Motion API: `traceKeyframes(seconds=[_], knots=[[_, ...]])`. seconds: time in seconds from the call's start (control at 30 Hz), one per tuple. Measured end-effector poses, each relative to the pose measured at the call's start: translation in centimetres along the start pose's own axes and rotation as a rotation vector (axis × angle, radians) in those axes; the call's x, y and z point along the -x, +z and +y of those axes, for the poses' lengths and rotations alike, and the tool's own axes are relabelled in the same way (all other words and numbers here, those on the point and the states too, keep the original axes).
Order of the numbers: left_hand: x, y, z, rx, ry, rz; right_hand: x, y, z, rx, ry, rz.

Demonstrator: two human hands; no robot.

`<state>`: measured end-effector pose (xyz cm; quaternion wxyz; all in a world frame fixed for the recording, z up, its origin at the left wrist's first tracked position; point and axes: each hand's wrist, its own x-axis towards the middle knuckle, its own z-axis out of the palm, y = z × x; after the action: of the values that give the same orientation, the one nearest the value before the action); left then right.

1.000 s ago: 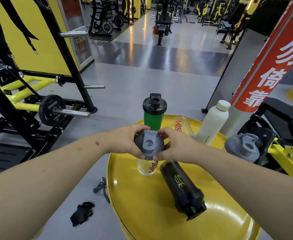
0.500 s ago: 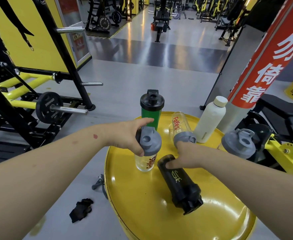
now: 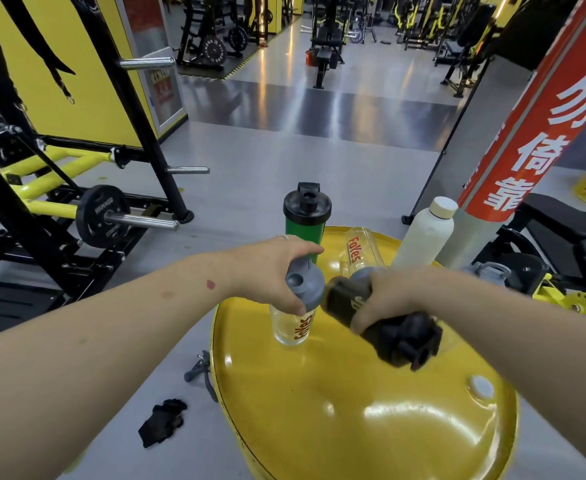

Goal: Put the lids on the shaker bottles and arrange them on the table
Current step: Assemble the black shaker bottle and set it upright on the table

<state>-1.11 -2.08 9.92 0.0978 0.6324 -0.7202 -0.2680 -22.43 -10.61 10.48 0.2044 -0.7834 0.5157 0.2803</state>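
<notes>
Bottles crowd the far half of the yellow drum top [image 3: 353, 427] that serves as the table, seen from the head camera, the only view. The left hand [image 3: 270, 271] is wrapped around the grey lid [image 3: 303, 287] of a clear bottle [image 3: 293, 327] standing upright near the left rim. The right hand [image 3: 385, 299] grips a black bottle [image 3: 385, 323] around its body and carries it tilted above the drum, black cap towards the person.

Risk, as I judge it: the black bottle's far end sits just beside the grey lid, so a careless swing could knock the clear bottle towards the near rim and off. Blur on the black cap leaves it unclear how well it is seated.

Behind stand a green bottle [image 3: 303, 233] with a black lid and a white bottle [image 3: 423, 233] with a cream cap. A second clear bottle [image 3: 362, 251] leans between them with a grey lid at its lower end; whether that lid is fitted is hidden by the hand. Both clear bottles look empty; the others are opaque. A loose grey lid [image 3: 489, 271] lies past the right forearm.
</notes>
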Motion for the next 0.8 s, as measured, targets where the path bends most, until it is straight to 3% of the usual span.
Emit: traceKeyframes(seconds=[0.27, 0.5, 0.6, 0.7, 0.8], knots=[[-2.1, -0.1, 4.5, -0.168, 0.108, 0.161, 4.4, -9.7, -1.1, 0.091, -0.029, -0.177], [-3.6, 0.5, 5.1, -0.050, 0.226, 0.277, 7.1, -12.1, -2.0, 0.196, -0.050, 0.015], [-3.7, 0.7, 4.2, 0.043, 0.183, 0.282, 8.9, -13.1, 0.2, -0.025, -0.170, 0.176], [-3.9, 1.0, 3.4, 0.170, 0.116, 0.241, 10.0, -13.6, 3.1, -0.401, -0.360, 0.095], [-4.3, 1.0, 3.4, 0.216, 0.094, 0.177, 9.4, -13.2, 5.0, -0.420, -0.506, 0.066]])
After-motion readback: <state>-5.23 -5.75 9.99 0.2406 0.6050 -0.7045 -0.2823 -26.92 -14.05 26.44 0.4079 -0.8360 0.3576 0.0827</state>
